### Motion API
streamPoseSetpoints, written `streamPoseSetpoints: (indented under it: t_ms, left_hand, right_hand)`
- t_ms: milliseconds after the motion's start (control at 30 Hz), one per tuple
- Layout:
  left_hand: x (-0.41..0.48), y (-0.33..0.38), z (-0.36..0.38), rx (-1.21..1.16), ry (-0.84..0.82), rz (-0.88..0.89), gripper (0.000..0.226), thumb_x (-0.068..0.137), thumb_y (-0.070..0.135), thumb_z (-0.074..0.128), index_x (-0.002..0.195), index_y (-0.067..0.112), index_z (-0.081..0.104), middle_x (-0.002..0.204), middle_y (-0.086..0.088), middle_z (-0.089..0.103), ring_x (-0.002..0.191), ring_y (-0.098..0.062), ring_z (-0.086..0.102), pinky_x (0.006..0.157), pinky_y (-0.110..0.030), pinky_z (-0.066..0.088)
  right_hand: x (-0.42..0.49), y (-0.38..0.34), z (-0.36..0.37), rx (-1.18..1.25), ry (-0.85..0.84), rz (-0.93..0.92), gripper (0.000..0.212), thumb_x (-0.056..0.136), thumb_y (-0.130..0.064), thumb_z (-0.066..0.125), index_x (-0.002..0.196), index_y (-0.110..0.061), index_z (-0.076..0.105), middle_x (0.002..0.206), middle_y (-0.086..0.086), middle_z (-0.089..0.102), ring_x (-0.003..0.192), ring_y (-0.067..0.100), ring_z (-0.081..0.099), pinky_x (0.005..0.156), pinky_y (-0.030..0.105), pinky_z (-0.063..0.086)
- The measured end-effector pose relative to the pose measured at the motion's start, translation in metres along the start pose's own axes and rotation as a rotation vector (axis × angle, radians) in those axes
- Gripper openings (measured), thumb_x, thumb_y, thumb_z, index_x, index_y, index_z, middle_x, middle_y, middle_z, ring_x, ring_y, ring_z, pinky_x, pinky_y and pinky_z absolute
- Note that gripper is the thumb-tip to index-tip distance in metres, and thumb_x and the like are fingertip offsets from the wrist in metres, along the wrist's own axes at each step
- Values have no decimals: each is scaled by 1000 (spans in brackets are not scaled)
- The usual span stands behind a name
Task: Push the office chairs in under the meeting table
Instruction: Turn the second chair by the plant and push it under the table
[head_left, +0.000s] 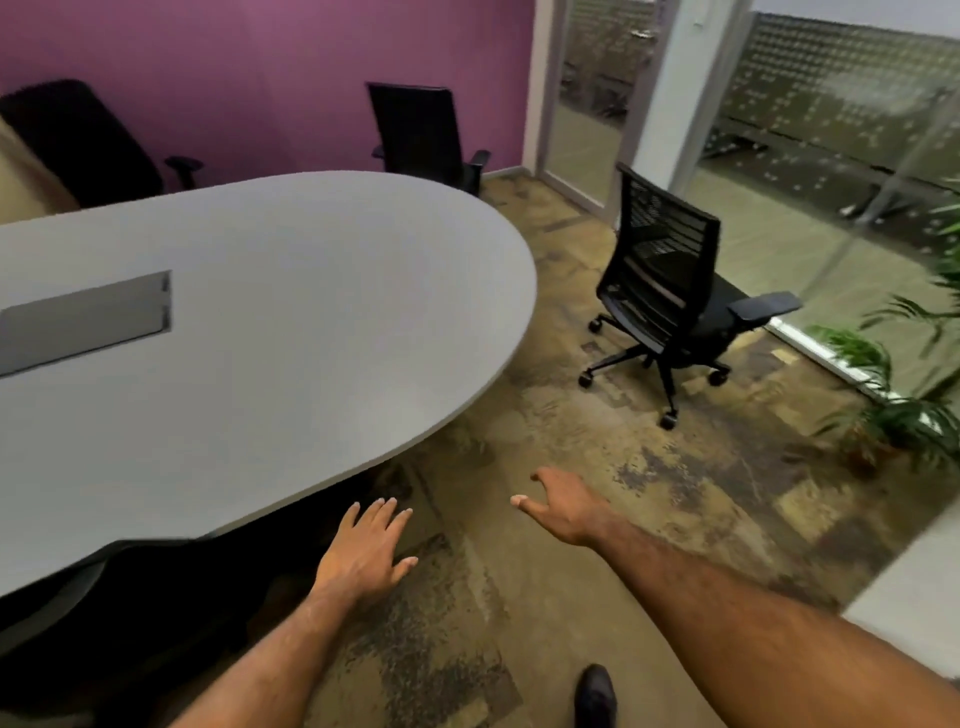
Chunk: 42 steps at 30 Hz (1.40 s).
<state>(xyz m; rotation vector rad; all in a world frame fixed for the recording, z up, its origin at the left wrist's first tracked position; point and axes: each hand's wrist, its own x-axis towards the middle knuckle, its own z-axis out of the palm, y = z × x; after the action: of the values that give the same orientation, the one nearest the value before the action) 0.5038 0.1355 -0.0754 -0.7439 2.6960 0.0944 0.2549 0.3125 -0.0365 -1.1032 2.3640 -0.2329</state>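
Note:
A long grey meeting table (291, 291) with a rounded end fills the left. A black mesh office chair (670, 291) stands apart from the table's end, out on the carpet near the glass wall. Two more black chairs, one (421, 135) and another (78, 140), sit at the table's far side against the purple wall. A black chair (156, 592) is tucked under the near edge at lower left. My left hand (363, 551) hovers open just right of that chair. My right hand (566, 506) is open over the carpet, holding nothing.
A metal cable hatch (88, 319) is set in the tabletop. Potted plants (893, 410) line the glass wall at right. A white surface (914, 587) juts in at lower right. My black shoe (595, 693) is on the patterned carpet.

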Motion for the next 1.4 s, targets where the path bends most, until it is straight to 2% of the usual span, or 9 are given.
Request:
streamPoseSetpoints:
  t_ms: [267, 500, 633, 800, 1000, 1133, 1267, 1400]
  left_hand:
    - [100, 101, -35, -1, -6, 66, 76, 99, 65, 35, 161, 26, 15, 168, -3, 16, 155, -21, 9, 124, -47, -3]
    - [171, 196, -63, -85, 3, 28, 69, 97, 62, 41, 155, 25, 31, 161, -3, 32, 151, -20, 23, 125, -49, 5]
    - [208, 225, -82, -151, 2, -18, 67, 97, 61, 43, 152, 25, 35, 158, -2, 37, 148, -21, 30, 124, -49, 12]
    - [256, 245, -104, -237, 12, -64, 65, 97, 59, 48, 149, 21, 40, 154, -4, 44, 143, -23, 39, 122, -45, 23]
    - [335, 273, -126, -391, -30, -55, 63, 95, 57, 52, 145, 19, 44, 146, -4, 50, 129, -24, 51, 107, -39, 43]
    - [399, 287, -143, -397, -84, -2, 60, 97, 53, 53, 146, 19, 44, 147, -4, 52, 131, -22, 52, 107, -38, 43]
    - [465, 297, -162, -455, -80, -8, 54, 98, 50, 54, 141, 18, 50, 143, -3, 57, 129, -21, 54, 105, -37, 45]
    - [522, 304, -184, -430, -70, 21, 54, 98, 51, 53, 139, 16, 52, 140, -4, 59, 127, -21, 55, 103, -36, 46]
  right_hand:
    - [22, 138, -48, 236, 80, 187, 72, 89, -68, 51, 141, -19, 46, 144, 5, 52, 126, 22, 54, 100, 40, 47]
    - [44, 246, -94, 322, 106, 262, 65, 90, -60, 58, 137, -15, 51, 139, 7, 58, 123, 23, 56, 99, 38, 48]
    - [52, 292, -117, 384, 135, 292, 60, 91, -54, 62, 135, -14, 53, 133, 7, 61, 119, 23, 58, 95, 35, 48]
    - [63, 327, -126, 450, 145, 334, 57, 92, -50, 62, 134, -12, 52, 127, 6, 60, 111, 22, 59, 86, 32, 47]
    - [106, 360, -149, 483, 159, 398, 55, 90, -51, 64, 133, -18, 53, 128, 3, 61, 115, 22, 59, 94, 36, 48]
    - [150, 389, -180, 478, 139, 394, 50, 91, -48, 65, 128, -17, 55, 109, 0, 64, 98, 18, 61, 85, 36, 51]
    - [200, 421, -219, 494, 146, 444, 47, 92, -47, 64, 130, -20, 54, 118, -2, 62, 100, 13, 56, 87, 31, 47]
    - [246, 441, -251, 512, 187, 471, 50, 92, -46, 65, 133, -19, 53, 119, -3, 61, 106, 16, 58, 90, 30, 45]
